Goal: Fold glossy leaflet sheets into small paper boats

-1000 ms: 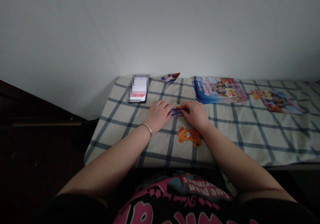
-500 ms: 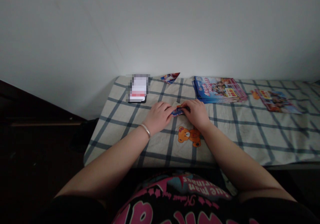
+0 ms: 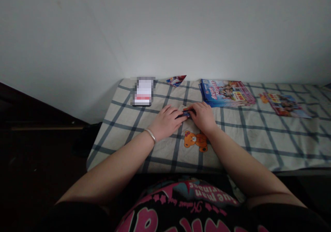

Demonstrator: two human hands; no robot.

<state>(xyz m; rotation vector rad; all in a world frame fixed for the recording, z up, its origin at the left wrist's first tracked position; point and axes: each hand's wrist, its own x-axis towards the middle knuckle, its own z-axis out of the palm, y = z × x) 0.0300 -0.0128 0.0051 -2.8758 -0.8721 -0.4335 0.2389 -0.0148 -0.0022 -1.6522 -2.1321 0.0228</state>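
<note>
A small folded piece of colourful paper [image 3: 185,113] lies on the checked cloth [image 3: 245,132] between my two hands. My left hand [image 3: 167,121], with a silver bracelet at the wrist, rests flat over its left end, fingers pressing down on it. Curled over the paper's right end is my right hand [image 3: 203,116], fingertips pinching it. Most of the paper is hidden under my fingers.
A phone [image 3: 142,93] lies at the back left of the cloth. Near the wall sits a folded paper shape [image 3: 176,80]. A stack of colourful printed sheets [image 3: 224,92] and a single sheet [image 3: 284,104] lie to the right. A bear print [image 3: 196,140] marks the cloth.
My left hand has slid right and flattened over the paper, covering more of it. The right hand has stayed at the paper's right end.
</note>
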